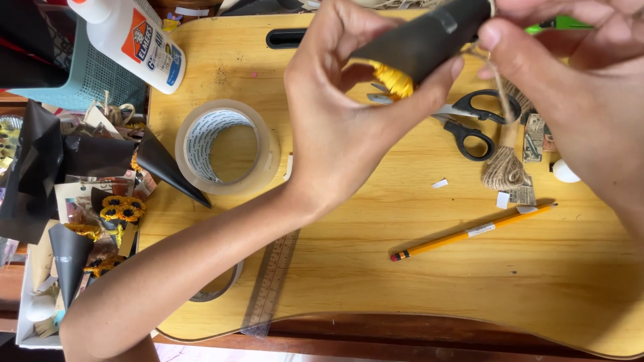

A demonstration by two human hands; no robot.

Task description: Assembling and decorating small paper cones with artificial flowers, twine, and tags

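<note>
The left hand (342, 121) holds a black paper cone (422, 40) near the desk's (376, 268) far edge; the right hand (570, 74) pinches brown string (498, 90).

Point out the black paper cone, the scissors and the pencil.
black paper cone (419, 41), head view, on its black side between the hands
scissors (475, 121), head view, on the black handles
pencil (469, 233), head view, on the middle of the yellow shaft

We see a tape roll (228, 146), scissors (475, 121), a pencil (473, 232) and a clear ruler (271, 281) on the wooden board (376, 268); a glue bottle (134, 39) lies on a basket (87, 77) at the board's far-left corner.
</note>
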